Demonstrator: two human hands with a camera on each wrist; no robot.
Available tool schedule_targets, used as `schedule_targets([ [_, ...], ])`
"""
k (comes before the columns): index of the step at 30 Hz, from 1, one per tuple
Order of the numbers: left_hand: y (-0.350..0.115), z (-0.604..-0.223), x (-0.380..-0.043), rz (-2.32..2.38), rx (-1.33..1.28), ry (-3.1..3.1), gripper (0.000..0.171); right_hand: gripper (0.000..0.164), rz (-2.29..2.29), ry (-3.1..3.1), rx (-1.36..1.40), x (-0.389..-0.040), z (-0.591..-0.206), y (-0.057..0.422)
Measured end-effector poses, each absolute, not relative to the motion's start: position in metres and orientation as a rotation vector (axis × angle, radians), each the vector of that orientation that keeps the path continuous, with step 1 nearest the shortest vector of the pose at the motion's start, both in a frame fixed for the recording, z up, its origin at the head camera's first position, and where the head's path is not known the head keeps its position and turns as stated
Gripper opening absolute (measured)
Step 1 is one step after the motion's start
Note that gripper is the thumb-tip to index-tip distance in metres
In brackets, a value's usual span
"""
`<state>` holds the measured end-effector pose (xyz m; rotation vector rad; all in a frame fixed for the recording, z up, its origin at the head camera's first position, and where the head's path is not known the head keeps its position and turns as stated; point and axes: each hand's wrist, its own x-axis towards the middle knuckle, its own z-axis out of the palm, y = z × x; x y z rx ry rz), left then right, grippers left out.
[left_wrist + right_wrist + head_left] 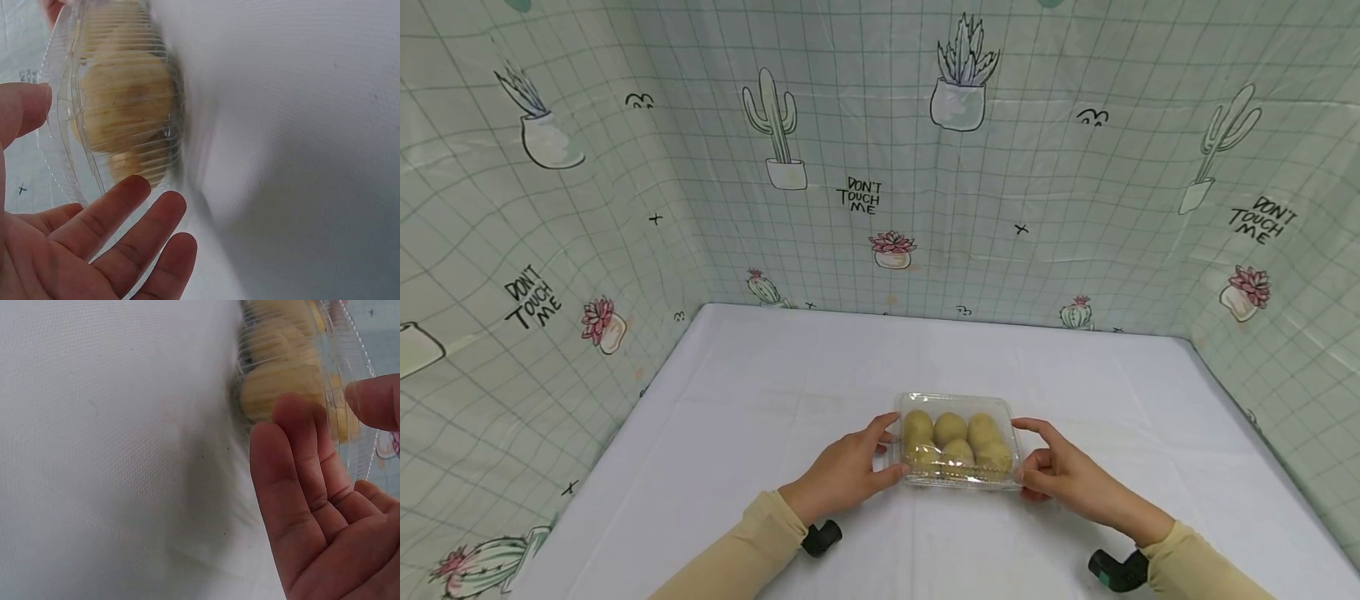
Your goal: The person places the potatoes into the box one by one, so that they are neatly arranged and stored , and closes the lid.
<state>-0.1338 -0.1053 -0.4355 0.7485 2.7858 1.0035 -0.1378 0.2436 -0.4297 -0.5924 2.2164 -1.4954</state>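
A clear plastic clamshell box (957, 483) lies on the white tabletop, its lid down. Inside sit several round, yellowish-tan balls (951, 429) in two rows; their exact kind cannot be told. My left hand (842, 471) is at the box's left side, thumb by the near corner and index finger by the far corner. In the left wrist view its other fingers (128, 247) extend loosely beside the ribbed wall. At the right side, my right hand (1071, 475) has its index finger and thumb spread along the edge. The right wrist view shows its fingertips (292, 409) close against the wall.
White cloth covers the table (820, 358). Behind and on both sides hang grid-patterned curtains (700, 100) with cactus drawings and lettering. A black device (822, 538) sits under the left wrist, another black device (1118, 571) under the right.
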Motion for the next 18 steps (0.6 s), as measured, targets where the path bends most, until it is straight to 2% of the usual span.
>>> schedule_targets([
  [18,-0.1044,-0.4348,-0.1331,1.004,0.728,2.769,0.071,0.071,-1.55,2.152,-0.646,-0.1401,-0.4332,0.2437],
])
